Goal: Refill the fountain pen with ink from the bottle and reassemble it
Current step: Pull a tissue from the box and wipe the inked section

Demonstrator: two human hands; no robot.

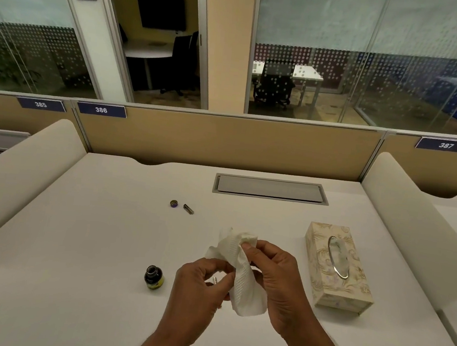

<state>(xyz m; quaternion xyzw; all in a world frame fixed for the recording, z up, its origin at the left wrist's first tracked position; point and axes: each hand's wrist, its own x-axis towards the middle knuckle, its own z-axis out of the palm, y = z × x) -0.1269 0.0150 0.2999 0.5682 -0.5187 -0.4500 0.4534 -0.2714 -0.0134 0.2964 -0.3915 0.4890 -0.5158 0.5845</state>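
Head view: just below the centre of the frame, the left hand (200, 284) holds its fingers (214, 265) curled inward, clamped on a small pen piece (214, 280). Only a pale, silvery sliver of it shows between the fingertips, and the rest is hidden by the hand and the paper, so I cannot tell its shape.

The right hand (276, 275) is beside it. Its thumb and forefinger are pressed together on the upper fold of a white embossed paper tissue (241, 274). The tissue is crumpled at the top and hangs down between the two hands, over the pen piece.

Left of the left hand, the ink bottle (154, 277) stands upright on the white surface (89, 243). It is small, round and of dark glass, with a yellow-green label band, and its mouth is uncovered. Higher in the frame, well apart from the bottle, its bottle cap (174, 203) lies with a purple edge showing. Just to the right of it a short dark metal tube (188, 209) lies on its side.

On the right of the frame is a cream, floral-patterned tissue box (337, 267) with an oval slot on top. Above the hands, a grey cable hatch (270, 188) is set flush into the surface. Behind it runs a tan partition (224, 141) with tags reading 385, 386 and 387.
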